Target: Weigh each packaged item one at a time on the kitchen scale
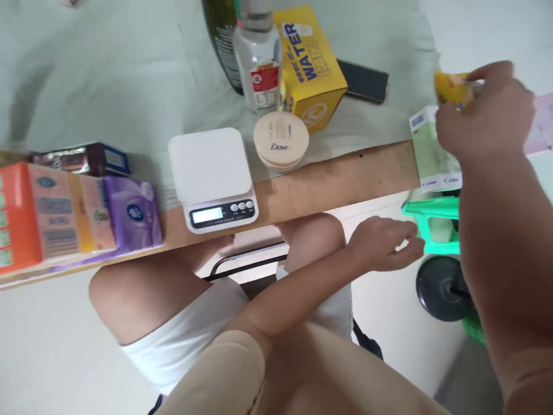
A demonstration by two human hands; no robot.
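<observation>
At the right, my right hand (488, 112) is closed on a small yellow packet (453, 89), which is blurred and partly covered by the fingers. Just below it a pale green and white box (434, 153) lies at the table's edge. My left hand (384, 243) hangs in front of the table over the floor, its fingers loosely curled to meet the thumb, with nothing seen in them. A white kitchen scale (211, 167) with a lit display sits near the front edge. Beside it is a round cream Dove jar (280, 139).
Behind the jar stand a yellow WATER box (309, 63), a clear bottle (261, 69) and a dark green bottle (220, 40). A black phone (367, 83) lies beside them. Orange (17, 213) and purple (133, 210) packages are at left. A green stool (427, 222) stands below.
</observation>
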